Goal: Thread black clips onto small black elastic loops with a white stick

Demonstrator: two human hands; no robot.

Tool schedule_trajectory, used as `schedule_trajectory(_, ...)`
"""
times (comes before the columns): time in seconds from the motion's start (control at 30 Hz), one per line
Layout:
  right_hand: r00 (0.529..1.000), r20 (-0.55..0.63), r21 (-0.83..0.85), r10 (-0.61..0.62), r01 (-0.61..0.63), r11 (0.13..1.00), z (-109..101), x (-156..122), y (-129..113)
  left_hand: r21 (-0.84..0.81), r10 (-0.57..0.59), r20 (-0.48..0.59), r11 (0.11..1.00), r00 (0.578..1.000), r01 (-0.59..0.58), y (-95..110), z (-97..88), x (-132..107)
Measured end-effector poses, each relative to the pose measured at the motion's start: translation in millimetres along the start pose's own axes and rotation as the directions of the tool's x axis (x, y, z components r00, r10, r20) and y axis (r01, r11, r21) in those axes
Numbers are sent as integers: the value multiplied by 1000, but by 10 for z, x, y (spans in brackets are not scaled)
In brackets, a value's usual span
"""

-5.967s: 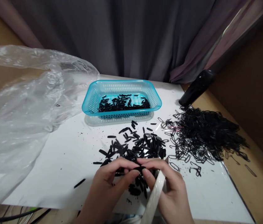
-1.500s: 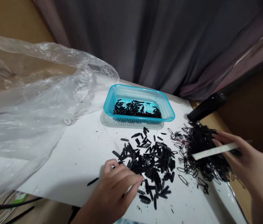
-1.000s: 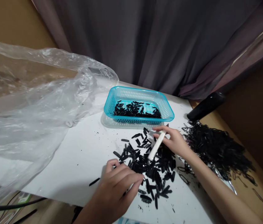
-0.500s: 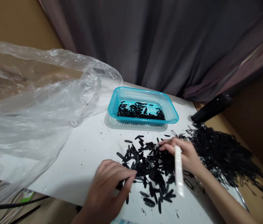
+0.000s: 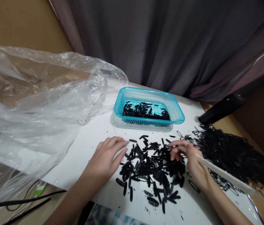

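A loose pile of small, flat, elongated black pieces (image 5: 150, 165) lies on the white tabletop between my hands. My left hand (image 5: 110, 153) is at the pile's left edge, thumb and fingers apart with nothing seen between them. Its fingertips are close to one single black piece. On the right, my right hand (image 5: 190, 156) has a long white stick (image 5: 225, 175) lodged between thumb and forefinger, pointing back over the wrist. That hand's forefinger reaches to the pile's upper right edge. Whatever tip the stick has is hidden by the hand.
A blue perforated basket (image 5: 149, 120) behind the pile holds more black pieces. To the right is a tangled heap of thin black loops (image 5: 235, 156), with a black cylinder (image 5: 221, 109) behind it. Clear plastic sheeting (image 5: 59, 103) covers the left side. Cables (image 5: 24, 204) hang below the table edge.
My left hand has moved up and away from the pile's lower left, its fingers opening. The white stick has swung from pointing down to pointing back toward the lower right. The view has shifted slightly.
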State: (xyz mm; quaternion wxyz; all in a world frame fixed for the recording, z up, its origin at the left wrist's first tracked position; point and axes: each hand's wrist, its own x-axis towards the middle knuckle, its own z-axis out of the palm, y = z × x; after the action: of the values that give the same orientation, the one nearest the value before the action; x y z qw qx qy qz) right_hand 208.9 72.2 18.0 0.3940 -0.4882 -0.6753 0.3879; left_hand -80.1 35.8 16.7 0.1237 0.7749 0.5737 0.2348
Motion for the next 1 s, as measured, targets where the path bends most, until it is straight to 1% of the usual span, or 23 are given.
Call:
schedule_trajectory(0.07,999,43,29,11,-12,1000,83,-30,2,75,-2,32,997,999,0,112,-33,214)
schedule_trajectory(0.17,998,62,24,12,-13,1000,118,-97,30,117,-31,112,993,993,18,197,-43,399)
schedule_trajectory(0.27,999,40,-40,36,-34,999,63,-136,50,85,-71,165,995,984,57,168,4,469)
schedule_trajectory(0.37,999,11,-52,46,-45,998,16,-145,37,57,-76,153,996,985,68,109,54,517)
schedule_trajectory(0.43,999,9,-33,50,-50,998,26,-149,11,9,-65,138,998,988,64,122,67,566)
schedule_trajectory(0.5,998,-17,0,68,-68,998,54,-154,-24,-63,-23,141,998,990,33,205,74,635)
schedule_trajectory(0.53,996,-53,29,76,-74,997,65,-153,-43,-116,3,136,993,991,13,270,83,675)
schedule_trajectory(0.6,985,-146,101,96,-81,992,59,-145,-83,-287,21,101,958,995,9,427,126,757)
schedule_trajectory(0.63,975,-197,130,105,-80,988,39,-138,-102,-436,-18,65,899,998,45,507,162,795)
schedule_trajectory(0.67,962,-248,148,113,-77,986,9,-129,-119,-580,-72,66,809,995,97,581,207,827)
schedule_trajectory(0.7,948,-293,158,121,-77,984,-26,-121,-135,-696,-120,97,702,988,153,645,259,851)
schedule_trajectory(0.73,938,-322,166,129,-78,983,-62,-115,-147,-779,-155,149,590,977,213,697,314,866)
schedule_trajectory(0.77,933,-335,177,132,-75,981,-93,-110,-157,-826,-171,205,497,964,265,737,368,870)
schedule_trajectory(0.83,938,-321,207,127,-61,976,-128,-111,-170,-868,-184,294,359,938,342,785,461,851)
schedule_trajectory(0.9,948,-299,217,109,-44,975,-119,-120,-178,-878,-190,352,273,917,394,806,520,806)
schedule_trajectory(1.0,952,-295,225,75,-7,974,-60,-142,-187,-866,-190,431,185,882,464,819,545,736)
